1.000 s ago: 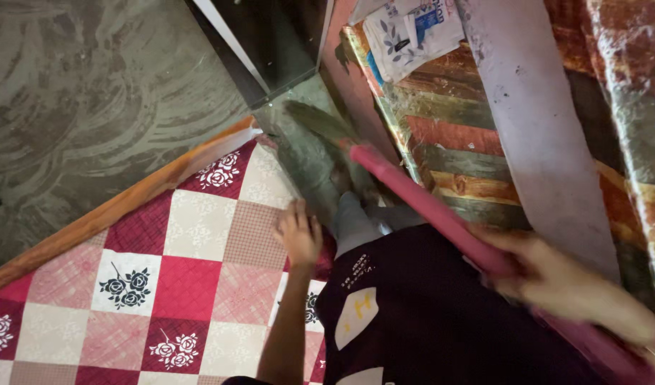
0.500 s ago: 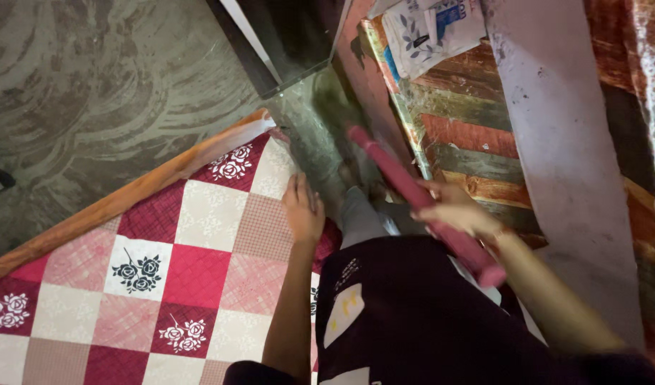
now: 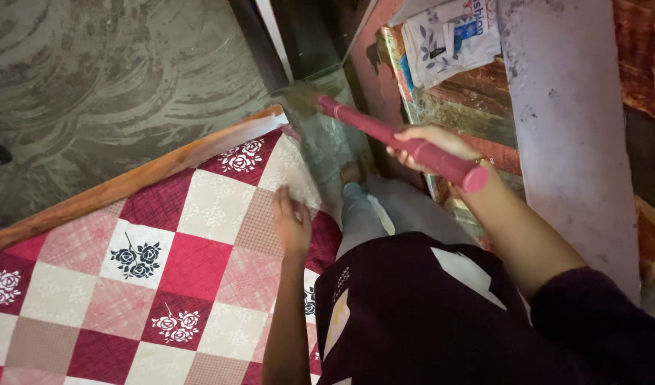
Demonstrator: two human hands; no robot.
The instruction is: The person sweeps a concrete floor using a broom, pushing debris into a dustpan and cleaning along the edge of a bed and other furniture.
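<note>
My right hand [image 3: 431, 146] grips the pink handle of a broom [image 3: 370, 128], whose brush end reaches down into the narrow gap between the bed and the wall by a dark glass panel [image 3: 306, 36]. My left hand [image 3: 292, 221] rests flat, fingers apart, on the red, pink and white checked quilt [image 3: 149, 264] at the bed's edge. My legs in grey trousers and a dark printed top fill the lower middle of the view.
The bed has an orange wooden edge [image 3: 128, 182]. Beyond it lies a grey swirled floor [image 3: 113, 78]. To the right stand a striped painted surface [image 3: 449, 107], a pale lilac post [image 3: 563, 128], and a printed paper packet [image 3: 449, 36] at the top.
My right hand has slid up the broom handle and pushed it forward and left, so the brush end now reaches deeper into the gap. The left hand stayed on the quilt.
</note>
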